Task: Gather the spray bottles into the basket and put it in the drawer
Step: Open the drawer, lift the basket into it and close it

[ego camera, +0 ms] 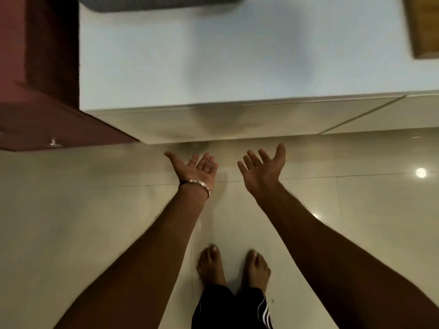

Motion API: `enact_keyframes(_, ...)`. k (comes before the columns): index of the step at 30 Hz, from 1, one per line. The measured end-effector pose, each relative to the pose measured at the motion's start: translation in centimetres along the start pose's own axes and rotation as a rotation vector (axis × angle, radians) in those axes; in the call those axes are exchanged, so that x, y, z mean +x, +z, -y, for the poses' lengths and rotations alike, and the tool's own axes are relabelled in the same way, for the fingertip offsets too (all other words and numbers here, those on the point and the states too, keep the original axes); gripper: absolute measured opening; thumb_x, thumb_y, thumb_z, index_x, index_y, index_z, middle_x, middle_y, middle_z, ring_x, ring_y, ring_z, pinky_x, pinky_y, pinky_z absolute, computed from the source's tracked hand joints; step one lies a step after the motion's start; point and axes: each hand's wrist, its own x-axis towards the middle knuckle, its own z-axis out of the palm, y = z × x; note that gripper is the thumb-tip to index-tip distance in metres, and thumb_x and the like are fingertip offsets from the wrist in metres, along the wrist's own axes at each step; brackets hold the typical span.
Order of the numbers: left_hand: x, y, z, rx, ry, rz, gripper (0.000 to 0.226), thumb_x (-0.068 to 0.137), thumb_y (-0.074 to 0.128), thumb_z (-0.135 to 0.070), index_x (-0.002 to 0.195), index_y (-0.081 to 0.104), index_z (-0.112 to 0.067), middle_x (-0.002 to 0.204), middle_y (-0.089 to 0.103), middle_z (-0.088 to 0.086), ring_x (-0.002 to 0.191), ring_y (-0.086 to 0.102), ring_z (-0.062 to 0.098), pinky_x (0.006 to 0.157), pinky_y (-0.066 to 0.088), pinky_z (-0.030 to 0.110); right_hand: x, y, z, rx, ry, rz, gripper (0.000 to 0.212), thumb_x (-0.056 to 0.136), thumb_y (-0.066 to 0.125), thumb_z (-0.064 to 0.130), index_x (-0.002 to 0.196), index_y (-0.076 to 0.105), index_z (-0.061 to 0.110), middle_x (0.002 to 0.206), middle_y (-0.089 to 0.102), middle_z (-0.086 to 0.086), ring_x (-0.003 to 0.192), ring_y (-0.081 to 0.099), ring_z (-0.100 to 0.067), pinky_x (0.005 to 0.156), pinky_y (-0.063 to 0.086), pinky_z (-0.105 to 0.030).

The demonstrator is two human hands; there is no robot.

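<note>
Spray bottles: none can be seen anywhere in the shot, so where they sit can't be told from here.
Basket: not clearly spotted either; a grey textured thing [161, 2] is cut off at the top edge of the white counter [237, 55], but what it is can't be made out.
Drawer: pale cabinet fronts [213, 122] are seen under the counter, all closed as far as can be judged.
Left hand [197, 168]: held palm up, fingers spread, nothing gripped; a bracelet [198, 185] is worn at the wrist.
Right hand [263, 167]: same deal, palm up, fingers apart, nothing held.
Progress: nothing is shown as gathered or stowed; it could be the very start or the very end, honestly.
Other: bare feet [234, 264] are planted on glossy floor tiles [83, 210].
</note>
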Motion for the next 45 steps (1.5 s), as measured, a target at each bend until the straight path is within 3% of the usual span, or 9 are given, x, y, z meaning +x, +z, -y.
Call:
enact_keyframes(7, 8.7, -0.5, 1.1, -0.017, 0.001, 0.041, 0.117, 0.067, 0.031, -0.09, 0.149, 0.022, -0.007, 0.156, 0.026, 0.017, 0.144, 0.027, 0.03, 0.118, 0.022, 0.045, 9.0, -0.4, -0.6, -0.019, -0.036, 0.024, 0.089, 0.088, 0.037, 0.074, 0.155, 0.023, 0.017, 0.157, 0.031, -0.019, 0.148, 0.024, -0.034, 0.118, 0.024, -0.053)
enact_keyframes(11, 11.8, 0.5, 1.2, -0.049, 0.018, 0.124, 0.123, 0.064, 0.032, -0.092, 0.151, 0.015, -0.006, 0.158, 0.019, 0.016, 0.146, 0.021, 0.03, 0.12, 0.018, 0.045, 12.2, 0.3, -0.9, -0.071, 0.001, 0.08, 0.101, 0.08, 0.032, 0.085, 0.155, 0.022, 0.019, 0.158, 0.029, -0.019, 0.149, 0.022, -0.035, 0.118, 0.023, -0.058)
enact_keyframes(16, 13.4, 1.1, 1.3, -0.068, 0.056, 0.202, 0.122, 0.065, 0.031, -0.091, 0.149, 0.017, -0.004, 0.157, 0.02, 0.017, 0.146, 0.021, 0.032, 0.12, 0.017, 0.047, 14.1, 0.8, -1.3, -0.01, 0.016, 0.187, 0.104, 0.076, 0.035, 0.088, 0.151, 0.031, 0.016, 0.15, 0.042, -0.019, 0.138, 0.042, -0.039, 0.114, 0.031, -0.059)
enact_keyframes(21, 13.4, 0.5, 1.6, -0.055, 0.056, 0.188, 0.12, 0.065, 0.033, -0.09, 0.148, 0.021, -0.005, 0.155, 0.026, 0.017, 0.144, 0.028, 0.033, 0.119, 0.023, 0.048, 14.0, 0.2, -1.6, -0.002, 0.025, 0.209, 0.104, 0.075, 0.039, 0.087, 0.143, 0.039, 0.009, 0.139, 0.051, -0.017, 0.129, 0.051, -0.037, 0.111, 0.038, -0.055)
enact_keyframes(26, 12.0, -1.4, 2.7, -0.024, 0.056, 0.168, 0.119, 0.064, 0.035, -0.091, 0.144, 0.029, -0.003, 0.151, 0.034, 0.017, 0.139, 0.036, 0.033, 0.114, 0.032, 0.048, 12.8, -2.2, -2.3, -0.023, 0.042, 0.228, 0.105, 0.078, 0.034, 0.087, 0.147, 0.034, 0.008, 0.13, 0.051, -0.017, 0.131, 0.049, -0.037, 0.111, 0.035, -0.054)
enact_keyframes(33, 9.7, -5.7, 5.1, -0.014, 0.051, 0.097, 0.122, 0.062, 0.033, -0.093, 0.145, 0.029, -0.004, 0.152, 0.034, 0.016, 0.138, 0.037, 0.032, 0.115, 0.031, 0.047, 10.0, -6.8, -4.1, 0.02, 0.087, 0.177, 0.108, 0.079, 0.028, 0.087, 0.154, 0.023, 0.009, 0.153, 0.038, -0.019, 0.14, 0.04, -0.037, 0.119, 0.024, -0.056)
enact_keyframes(40, 6.2, -11.1, 8.4, -0.049, 0.041, 0.08, 0.123, 0.063, 0.028, -0.094, 0.15, 0.02, -0.008, 0.157, 0.024, 0.016, 0.143, 0.029, 0.032, 0.117, 0.026, 0.045, 6.4, -12.8, -5.9, 0.034, 0.118, 0.168, 0.111, 0.079, 0.028, 0.087, 0.155, 0.02, 0.007, 0.155, 0.034, -0.021, 0.143, 0.035, -0.04, 0.119, 0.023, -0.055)
enact_keyframes(45, 4.2, -14.9, 10.2, -0.035, 0.024, 0.067, 0.121, 0.064, 0.026, -0.093, 0.148, 0.023, -0.006, 0.155, 0.029, 0.016, 0.142, 0.032, 0.032, 0.115, 0.028, 0.045, 4.2, -16.6, -7.5, 0.045, 0.104, 0.143, 0.11, 0.08, 0.028, 0.086, 0.154, 0.023, 0.005, 0.153, 0.037, -0.022, 0.141, 0.037, -0.04, 0.12, 0.023, -0.052)
